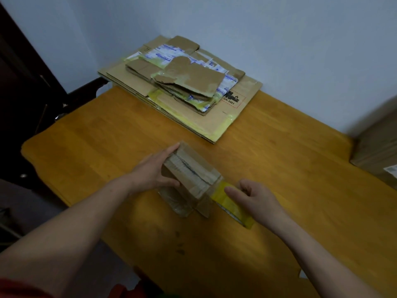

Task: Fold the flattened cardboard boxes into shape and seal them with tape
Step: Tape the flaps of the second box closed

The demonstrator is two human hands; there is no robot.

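A small folded cardboard box (pixel 194 168) with old tape along its top seam stands near the middle of the wooden table (pixel 96 151). My left hand (pixel 158 168) grips its left end, fingers along the far side and thumb on the near side. A yellowish tape roll (pixel 231 206) lies just right of the box, with a stretch of tape running to the box's right end. My right hand (pixel 252 195) holds that roll, index finger laid along it and the other fingers curled. A pile of flattened cardboard boxes (pixel 182 82) lies at the table's far end.
A large flat carton with a UN 3481 label (pixel 232 98) forms the bottom of the pile, against the white wall. Another cardboard box (pixel 378 151) stands at the right edge. Dark furniture (pixel 25 93) is left of the table.
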